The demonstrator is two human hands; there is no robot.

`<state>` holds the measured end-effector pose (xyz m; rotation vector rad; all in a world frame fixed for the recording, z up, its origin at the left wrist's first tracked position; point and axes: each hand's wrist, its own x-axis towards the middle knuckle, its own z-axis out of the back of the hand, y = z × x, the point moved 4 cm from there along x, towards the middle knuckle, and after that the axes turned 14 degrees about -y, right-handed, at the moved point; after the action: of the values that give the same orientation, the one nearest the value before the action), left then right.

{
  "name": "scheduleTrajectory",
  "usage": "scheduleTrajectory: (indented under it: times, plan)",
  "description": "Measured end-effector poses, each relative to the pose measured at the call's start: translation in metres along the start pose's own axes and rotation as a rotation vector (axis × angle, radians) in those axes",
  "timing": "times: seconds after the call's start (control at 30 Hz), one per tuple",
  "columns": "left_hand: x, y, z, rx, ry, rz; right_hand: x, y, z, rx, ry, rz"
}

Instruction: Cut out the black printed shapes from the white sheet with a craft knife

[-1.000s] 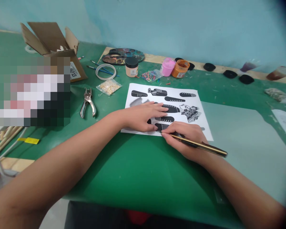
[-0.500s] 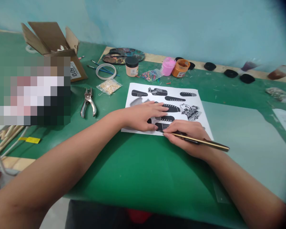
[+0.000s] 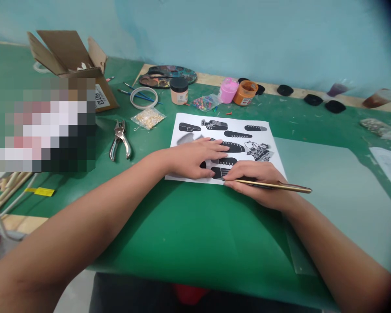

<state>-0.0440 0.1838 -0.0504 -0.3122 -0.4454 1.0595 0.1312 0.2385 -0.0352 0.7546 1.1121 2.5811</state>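
Note:
A white sheet (image 3: 195, 121) printed with several black shapes lies on the green table (image 3: 189, 234). My left hand (image 3: 195, 157) rests flat on the sheet's near left part, fingers stretched out and pressing it down. My right hand (image 3: 260, 180) is closed around a thin gold-coloured craft knife or pen (image 3: 280, 185). Its tip touches the sheet's near edge beside a black shape, and its tail points right.
Metal punch pliers (image 3: 120, 139) lie left of the sheet, with a bag of gold bits (image 3: 148, 118) and a tape ring (image 3: 144, 97) behind. An open cardboard box (image 3: 72, 61), a palette (image 3: 168, 75) and paint jars (image 3: 228, 90) stand at the back. Wooden sticks (image 3: 6, 187) lie far left.
My right hand has shifted slightly away from me along the sheet's near edge, and the tool's tail has swung up to lie flatter. My left hand has stayed put.

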Motion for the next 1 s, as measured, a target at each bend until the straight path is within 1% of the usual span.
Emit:
scheduleTrajectory:
  times: [0.1,0.2,0.37,0.47,0.53,0.6,0.67,0.77,0.8,0.87,1.0]
  plan:
    - [0.0,-0.001,0.0,0.002,-0.02,-0.014,0.001,-0.002,0.001,-0.011,-0.016,-0.028]
    - [-0.001,-0.002,0.001,0.005,-0.041,-0.039,0.001,-0.002,-0.001,-0.036,-0.023,-0.093]
    - [0.002,-0.004,0.002,0.058,-0.121,-0.11,-0.001,0.001,-0.007,-0.161,-0.077,-0.215]
    - [0.003,-0.007,0.002,0.162,-0.171,-0.125,-0.002,0.003,-0.008,-0.2,-0.092,-0.227]
    - [0.003,-0.008,0.001,0.217,-0.191,-0.091,-0.001,0.004,-0.008,-0.194,-0.084,-0.22]
    - [0.002,-0.008,0.0,0.216,-0.187,-0.043,0.0,0.003,-0.006,-0.167,-0.087,-0.226]
    - [0.001,-0.007,-0.002,0.187,-0.159,-0.016,0.0,0.0,-0.002,-0.134,-0.131,-0.271]
    - [0.0,-0.002,-0.004,0.146,-0.096,-0.04,0.001,-0.006,0.006,-0.118,-0.237,-0.361]
    - [0.0,-0.001,-0.003,0.134,-0.077,-0.057,0.001,-0.007,0.007,-0.114,-0.254,-0.371]
    - [0.001,0.003,-0.002,0.115,-0.052,-0.084,0.002,-0.009,0.007,-0.104,-0.237,-0.353]
    - [0.002,0.006,-0.001,0.097,-0.033,-0.092,0.002,-0.01,0.002,-0.096,-0.148,-0.27]
